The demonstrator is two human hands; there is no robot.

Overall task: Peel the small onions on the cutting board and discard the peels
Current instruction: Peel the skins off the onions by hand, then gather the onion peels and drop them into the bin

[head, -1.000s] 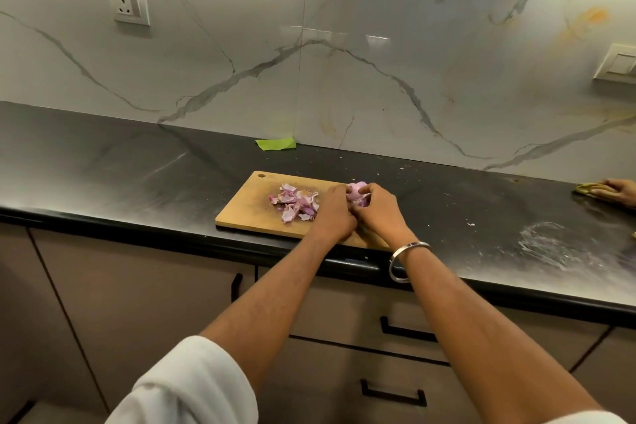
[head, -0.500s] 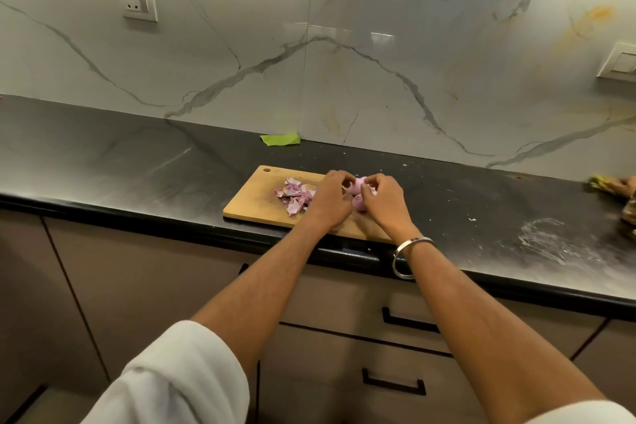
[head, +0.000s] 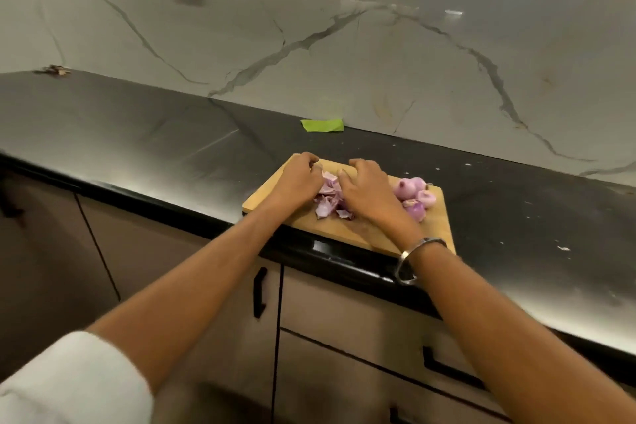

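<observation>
Wooden cutting board [head: 361,229] with four peeled onions [head: 414,194], two curled hands cupping one peel pile [head: 328,198].

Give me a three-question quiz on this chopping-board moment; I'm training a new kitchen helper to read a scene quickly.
1. True or false: the peeled onions sit on the cutting board, on the right hand's side.
2. What lies between the left hand and the right hand?
A. a knife
B. a pile of onion peels
C. a bowl
3. Fill in: the green scrap lies on the counter against the ____.

Key: 1 true; 2 B; 3 wall.
</observation>
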